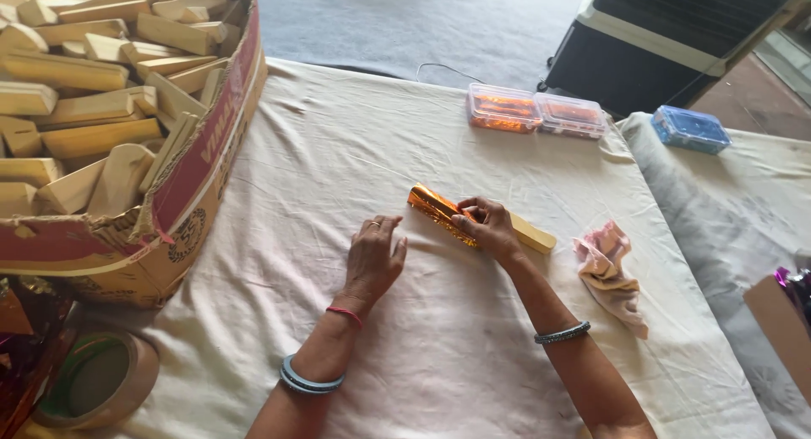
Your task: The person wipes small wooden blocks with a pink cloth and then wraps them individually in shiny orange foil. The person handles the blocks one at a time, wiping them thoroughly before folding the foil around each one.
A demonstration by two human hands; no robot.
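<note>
A wooden block (532, 234) is pinned down by the right hand (487, 228), whose fingers are curled over the shiny orange foil (435, 207) wrapped around the block's left portion. The left hand (372, 257) is laid flat and open on the cream cloth (422, 346), just beside the foil's near end but apart from it, holding nothing. The block lies near the middle of the cloth, angled from upper left to lower right.

Judged from how things lie, the wrapping is about half done: the left part is covered in foil, while the right end is still bare pale wood.

A crumpled pink rag (610, 274) lies just to the right of the block, towards the cloth's right edge. At the far edge, two clear lidded boxes (536, 112) with orange contents are set side by side. A blue box (690, 129) rests on a neighbouring covered surface beyond the right edge. The far left corner is taken up by a large cardboard carton (194, 185) heaped with plain wooden blocks. A roll of tape (97, 380) lies at the near left corner.
</note>
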